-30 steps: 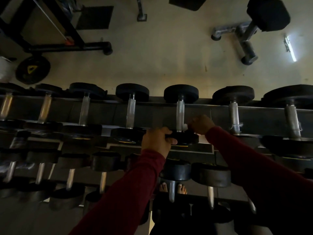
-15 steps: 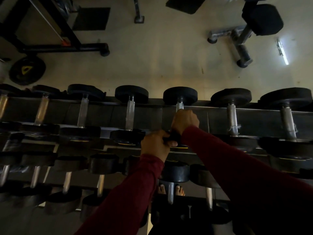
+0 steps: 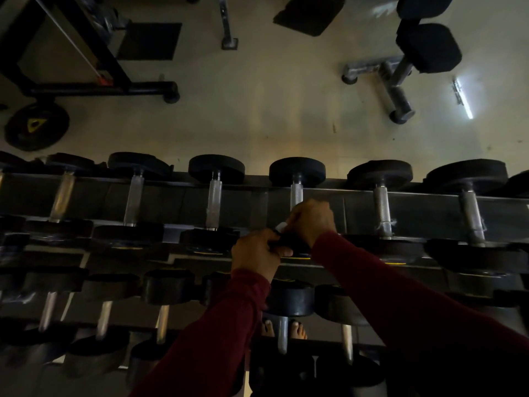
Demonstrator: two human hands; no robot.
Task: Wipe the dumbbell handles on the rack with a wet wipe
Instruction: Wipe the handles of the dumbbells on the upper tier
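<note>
Nearest the camera, two dark red sleeves (image 3: 217, 333) reach forward over the lower tier of the rack (image 3: 315, 193), where black dumbbells lie in dim light with bare toes (image 3: 297, 330) showing between them. The left hand (image 3: 254, 252) is just ahead, its fingers (image 3: 272, 239) curled over the near black end of the dumbbell (image 3: 296, 193) on the upper tier, gripping that weight head. Just beyond and slightly right, the right hand (image 3: 310, 219) closes around the lower part of the same dumbbell's knurled metal handle, its fingers wrapped tight with the wet wipe (image 3: 280, 226) inside the grip. A small white corner of the wipe pokes out at the left of the fist, between the two hands (most of it is hidden under the fingers). The upper stretch of the handle stands bare above the fist, running to the far round head.

To either side, other dumbbells sit in a row along the upper tier with their silver handles pointing away. A shred of something pale clings to the next handle (image 3: 385, 222) on the right. Farther off, on the pale floor, stand a black machine frame (image 3: 100, 78), a weight plate (image 3: 37, 126) with a yellow mark and a padded bench (image 3: 426, 50).
</note>
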